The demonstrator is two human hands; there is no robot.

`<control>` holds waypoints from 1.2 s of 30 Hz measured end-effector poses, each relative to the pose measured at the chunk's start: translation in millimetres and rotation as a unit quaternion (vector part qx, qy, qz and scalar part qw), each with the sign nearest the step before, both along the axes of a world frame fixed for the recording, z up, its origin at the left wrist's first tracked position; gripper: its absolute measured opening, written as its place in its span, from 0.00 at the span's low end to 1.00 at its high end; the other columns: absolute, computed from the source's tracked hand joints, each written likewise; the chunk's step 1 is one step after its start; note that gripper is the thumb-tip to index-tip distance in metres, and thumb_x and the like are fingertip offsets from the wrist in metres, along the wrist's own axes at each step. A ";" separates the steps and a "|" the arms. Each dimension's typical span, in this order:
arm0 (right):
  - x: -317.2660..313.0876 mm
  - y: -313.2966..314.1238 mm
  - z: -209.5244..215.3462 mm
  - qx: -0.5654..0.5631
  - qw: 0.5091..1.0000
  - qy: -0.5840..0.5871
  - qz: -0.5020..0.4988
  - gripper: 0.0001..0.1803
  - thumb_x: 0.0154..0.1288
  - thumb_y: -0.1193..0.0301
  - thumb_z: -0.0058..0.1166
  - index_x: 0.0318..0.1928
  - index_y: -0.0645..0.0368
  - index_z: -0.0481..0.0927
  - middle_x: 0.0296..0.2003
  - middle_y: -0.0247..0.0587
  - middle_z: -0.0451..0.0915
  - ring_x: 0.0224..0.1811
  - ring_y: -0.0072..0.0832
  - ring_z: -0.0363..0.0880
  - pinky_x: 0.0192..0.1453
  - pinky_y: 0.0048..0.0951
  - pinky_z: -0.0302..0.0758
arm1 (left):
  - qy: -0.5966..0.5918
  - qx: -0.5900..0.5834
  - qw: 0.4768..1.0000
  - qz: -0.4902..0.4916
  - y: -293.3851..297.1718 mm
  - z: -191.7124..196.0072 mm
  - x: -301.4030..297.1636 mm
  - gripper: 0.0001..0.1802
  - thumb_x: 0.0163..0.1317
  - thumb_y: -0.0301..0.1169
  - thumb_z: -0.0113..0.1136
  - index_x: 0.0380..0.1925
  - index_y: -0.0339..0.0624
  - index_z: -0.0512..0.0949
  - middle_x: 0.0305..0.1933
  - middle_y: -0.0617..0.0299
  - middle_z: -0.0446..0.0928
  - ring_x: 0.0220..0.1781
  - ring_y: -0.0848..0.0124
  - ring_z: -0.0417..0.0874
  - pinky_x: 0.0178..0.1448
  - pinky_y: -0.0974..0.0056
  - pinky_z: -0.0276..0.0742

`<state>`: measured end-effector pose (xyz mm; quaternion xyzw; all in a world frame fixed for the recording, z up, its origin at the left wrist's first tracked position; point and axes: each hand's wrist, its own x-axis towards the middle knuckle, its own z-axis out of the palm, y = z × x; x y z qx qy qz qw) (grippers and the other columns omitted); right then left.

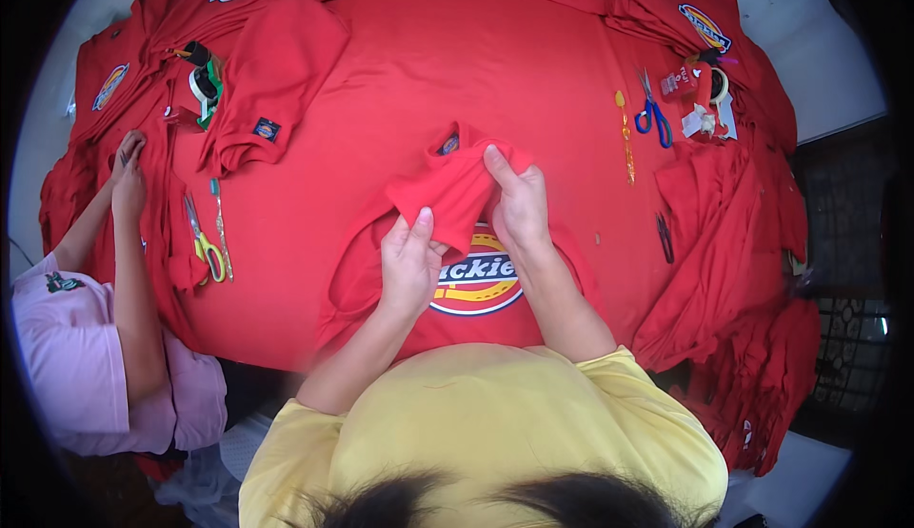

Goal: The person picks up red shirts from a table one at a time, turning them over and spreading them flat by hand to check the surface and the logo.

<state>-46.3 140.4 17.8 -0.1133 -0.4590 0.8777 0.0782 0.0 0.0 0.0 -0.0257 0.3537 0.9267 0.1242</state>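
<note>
Item: 1 red garment [462,182], soft matte knit, at the near middle of the counter [476,42], just in front of the yellow shirt [476,404] of the wearer; upper part raised in folds, lower part spread over the red cloth surface. Fittings: 1 small dark label [448,145] inside the neck; 1 large rounded emblem [481,297] in blue, white and yellow, smooth-looking against the knit, partly covered by a forearm. Grip, left hand [411,263]: thumb on top, fingers beneath, pinching a flap of the garment. Grip, right hand [520,206]: thumb pressed on the cloth near the neck, pinching it. Step, as judged: handling the garment's edge, stretched between 2 pinches. Next move, as judged: calls for even, light tension, as thin knit would likely crease or slip. Adjacent stock: 1 pair of blue-handled scissors [653,119], pointed metal blades, to the right; 1 pair of yellow-handled scissors [207,247], looped grips, to the left; 1 amber, glossy, slender strip [626,142]; 1 slim black tool [664,238], kind unclear; 1 further red garment [286,76], loosely folded, with dark label.
</note>
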 end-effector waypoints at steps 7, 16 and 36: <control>-6.5 9.6 -5.0 0.270 0.948 -0.112 0.125 0.09 0.62 0.73 0.62 0.40 0.66 0.81 0.37 0.35 0.83 0.40 0.20 0.80 0.45 0.24 0.76 | 0.003 -0.092 0.994 -0.050 -11.9 -11.7 2.6 0.19 0.74 0.32 0.47 0.59 0.32 0.69 0.60 0.53 0.73 0.60 0.68 0.76 0.64 0.63 0.71; 8.7 54.0 6.8 -0.019 0.954 0.005 0.300 0.22 0.63 0.72 0.61 0.56 0.66 0.74 0.50 0.37 0.80 0.54 0.26 0.77 0.63 0.32 0.70 | 0.063 -0.141 0.983 -0.104 15.8 1.8 -35.6 0.21 0.66 0.32 0.62 0.55 0.33 0.73 0.56 0.58 0.77 0.57 0.73 0.76 0.62 0.65 0.70; 127.1 279.6 -54.9 0.803 0.502 -0.296 -0.127 0.16 0.67 0.67 0.54 0.51 0.60 0.75 0.43 0.51 0.77 0.47 0.51 0.77 0.53 0.46 0.74 | 0.062 -0.113 0.991 -0.045 34.3 40.7 -33.8 0.11 0.68 0.28 0.58 0.45 0.33 0.77 0.42 0.64 0.80 0.44 0.78 0.78 0.52 0.69 0.74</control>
